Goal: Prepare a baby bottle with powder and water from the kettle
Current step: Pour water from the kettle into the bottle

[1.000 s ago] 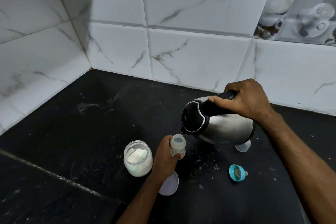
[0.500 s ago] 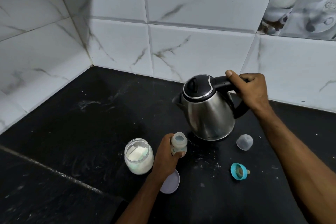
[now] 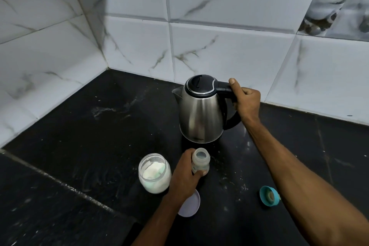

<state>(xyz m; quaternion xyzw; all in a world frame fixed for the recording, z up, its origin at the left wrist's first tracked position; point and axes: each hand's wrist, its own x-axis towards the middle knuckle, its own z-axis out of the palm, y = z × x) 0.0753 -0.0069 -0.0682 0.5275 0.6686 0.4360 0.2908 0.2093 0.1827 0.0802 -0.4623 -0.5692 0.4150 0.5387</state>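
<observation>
Left hand (image 3: 184, 173) grips the uncapped baby bottle (image 3: 200, 163); right hand (image 3: 246, 102) clasps the upright kettle (image 3: 200, 114) handle. A nudge could spill it.

My left hand (image 3: 184, 173) and left forearm (image 3: 157, 219): bare, no sleeve, no watch, no ring seen. My right hand (image 3: 246, 102) and right forearm (image 3: 295, 171): bare to frame edge, wrist unadorned; thumbnail short, plain. Forearm hair fine, partly blurred.
</observation>
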